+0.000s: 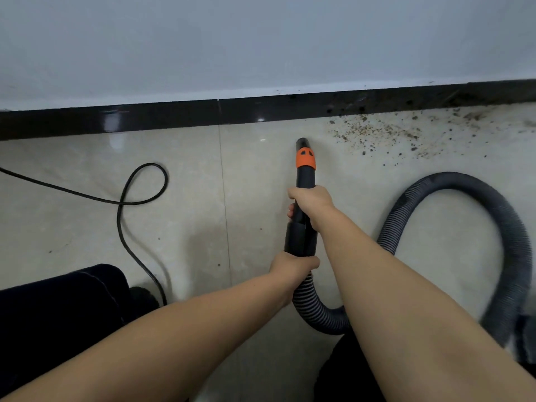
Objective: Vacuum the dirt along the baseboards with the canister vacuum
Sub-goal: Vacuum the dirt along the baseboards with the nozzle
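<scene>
Step in hand: suction along the baseboard. Right hand is wrapped around the nozzle; left hand, behind it, is closed on the cuff where the hose joins. The tip sits short of the baseboard. Dirt lies ahead and right of the right hand. Next move, as judged: sweep rightward, tip low.

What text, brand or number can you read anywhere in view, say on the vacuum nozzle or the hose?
None readable.
Orange collar on the nozzle: two dark marks, cut-outs rather than letters.
Hose, power cord, baseboard: no print visible.
</scene>
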`<act>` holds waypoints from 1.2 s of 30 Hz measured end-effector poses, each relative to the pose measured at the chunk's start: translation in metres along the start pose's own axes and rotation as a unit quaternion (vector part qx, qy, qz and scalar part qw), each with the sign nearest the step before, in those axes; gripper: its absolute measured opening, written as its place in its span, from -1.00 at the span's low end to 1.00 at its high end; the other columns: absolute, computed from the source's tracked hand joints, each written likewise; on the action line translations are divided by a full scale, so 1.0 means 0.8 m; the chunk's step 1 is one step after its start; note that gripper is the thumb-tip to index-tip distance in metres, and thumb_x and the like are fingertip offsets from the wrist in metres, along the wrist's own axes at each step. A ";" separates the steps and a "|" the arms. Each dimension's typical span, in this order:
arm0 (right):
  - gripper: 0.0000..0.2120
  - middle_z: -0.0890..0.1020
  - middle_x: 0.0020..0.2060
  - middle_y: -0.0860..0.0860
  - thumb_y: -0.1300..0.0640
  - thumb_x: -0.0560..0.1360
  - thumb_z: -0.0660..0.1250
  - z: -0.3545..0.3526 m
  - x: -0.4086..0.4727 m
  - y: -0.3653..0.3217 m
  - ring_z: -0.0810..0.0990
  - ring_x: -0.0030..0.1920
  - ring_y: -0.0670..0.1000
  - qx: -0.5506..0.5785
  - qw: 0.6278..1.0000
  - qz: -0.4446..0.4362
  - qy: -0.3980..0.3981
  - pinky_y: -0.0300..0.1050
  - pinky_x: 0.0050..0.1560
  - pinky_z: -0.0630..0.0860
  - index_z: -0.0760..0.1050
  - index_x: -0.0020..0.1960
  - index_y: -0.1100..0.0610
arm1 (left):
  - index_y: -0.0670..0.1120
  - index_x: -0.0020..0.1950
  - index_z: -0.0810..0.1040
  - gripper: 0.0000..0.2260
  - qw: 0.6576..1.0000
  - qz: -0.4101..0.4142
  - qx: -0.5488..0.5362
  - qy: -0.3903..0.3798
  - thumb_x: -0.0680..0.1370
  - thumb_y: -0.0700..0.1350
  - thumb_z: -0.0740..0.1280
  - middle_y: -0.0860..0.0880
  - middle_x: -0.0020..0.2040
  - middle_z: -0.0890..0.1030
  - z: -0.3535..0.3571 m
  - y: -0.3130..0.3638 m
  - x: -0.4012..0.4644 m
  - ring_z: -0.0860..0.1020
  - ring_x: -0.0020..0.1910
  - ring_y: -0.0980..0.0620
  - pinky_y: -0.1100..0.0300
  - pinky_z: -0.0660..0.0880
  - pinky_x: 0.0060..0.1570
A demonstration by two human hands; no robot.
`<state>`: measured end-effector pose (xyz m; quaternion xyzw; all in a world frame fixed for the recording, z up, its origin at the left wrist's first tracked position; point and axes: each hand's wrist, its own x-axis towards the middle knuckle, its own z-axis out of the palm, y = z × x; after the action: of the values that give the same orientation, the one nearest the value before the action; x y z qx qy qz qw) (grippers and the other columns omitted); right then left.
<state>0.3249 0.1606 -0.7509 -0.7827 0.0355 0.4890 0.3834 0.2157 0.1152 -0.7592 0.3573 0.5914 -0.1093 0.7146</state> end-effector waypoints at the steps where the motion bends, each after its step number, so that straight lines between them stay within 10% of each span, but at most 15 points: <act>1: -0.90 0.50 -0.40 0.11 0.30 0.45 0.27 -0.011 -0.003 0.006 0.50 -0.46 0.04 0.011 1.000 0.006 0.009 -0.13 -0.36 0.50 0.36 -0.07 0.21 | -0.20 0.17 0.53 -0.65 1.000 -0.001 0.018 -0.007 0.41 -0.19 0.43 -0.12 -0.08 0.58 0.008 -0.003 -0.004 0.53 -0.16 -0.05 0.20 0.46 -0.30; 16: -0.87 0.47 -0.43 0.13 0.33 0.46 0.25 -0.162 -0.007 0.058 0.45 -0.49 0.05 0.142 0.982 0.041 0.118 -0.17 -0.43 0.46 0.32 -0.20 0.20 | -0.20 0.17 0.49 -0.67 0.982 0.014 0.160 -0.096 0.42 -0.20 0.39 -0.14 -0.10 0.54 0.119 -0.018 -0.016 0.52 -0.15 -0.08 0.16 0.45 -0.21; 36: -0.88 0.45 -0.58 0.05 0.31 0.49 0.20 -0.376 0.050 0.025 0.45 -0.67 -0.06 0.145 0.987 0.055 0.050 -0.28 -0.50 0.50 0.28 -0.16 0.18 | -0.12 -0.01 0.44 -0.80 0.977 0.083 0.160 -0.112 0.43 -0.17 0.41 -0.04 -0.23 0.45 0.322 0.042 -0.019 0.48 -0.11 -0.07 0.15 0.42 -0.13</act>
<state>0.5588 -0.0318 -0.7255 -0.7390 0.1689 0.4591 0.4632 0.4284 -0.0293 -0.7207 0.5002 0.4506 -0.1817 0.7167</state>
